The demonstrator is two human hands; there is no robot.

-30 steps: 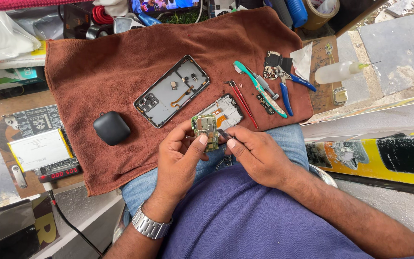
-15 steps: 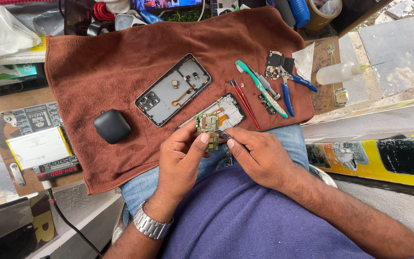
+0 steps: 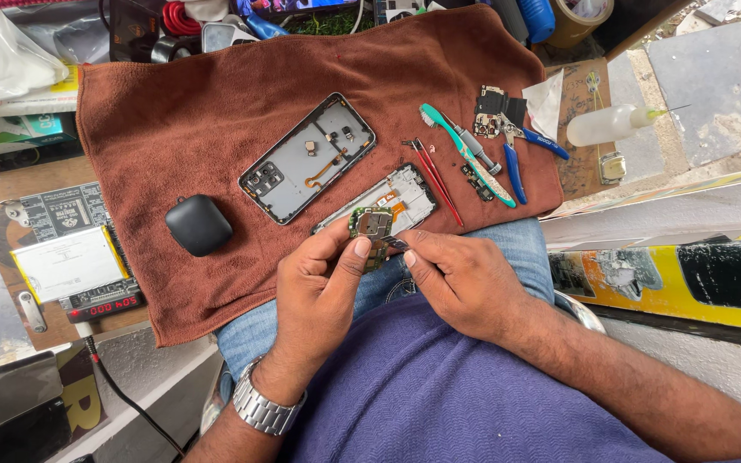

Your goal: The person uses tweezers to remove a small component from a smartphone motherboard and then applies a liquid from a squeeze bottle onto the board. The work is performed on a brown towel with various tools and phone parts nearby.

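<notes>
A small green circuit board [image 3: 372, 230] is pinched between thumb and fingers of the left hand [image 3: 323, 287], just over the near edge of the brown towel [image 3: 173, 120]. Its lower part is hidden by fingertips. Something thin is pinched by the right hand [image 3: 456, 279]; what it is cannot be made out. A phone frame [image 3: 306, 159] is seen beyond.

A towel [image 3: 216, 129] is spread over the desk [image 3: 10, 223] and the person's lap. At its centre lies a phone frame [image 3: 306, 159]; at seven o'clock from it sits an earbud case [image 3: 198, 225], and at four o'clock a second phone part [image 3: 400, 195]. At three o'clock lie a toothbrush [image 3: 465, 154] and pliers [image 3: 516, 154]. A circuit board [image 3: 371, 230] is pinched between the left hand [image 3: 323, 287] and the right hand [image 3: 460, 279], at six o'clock from the frame.
</notes>
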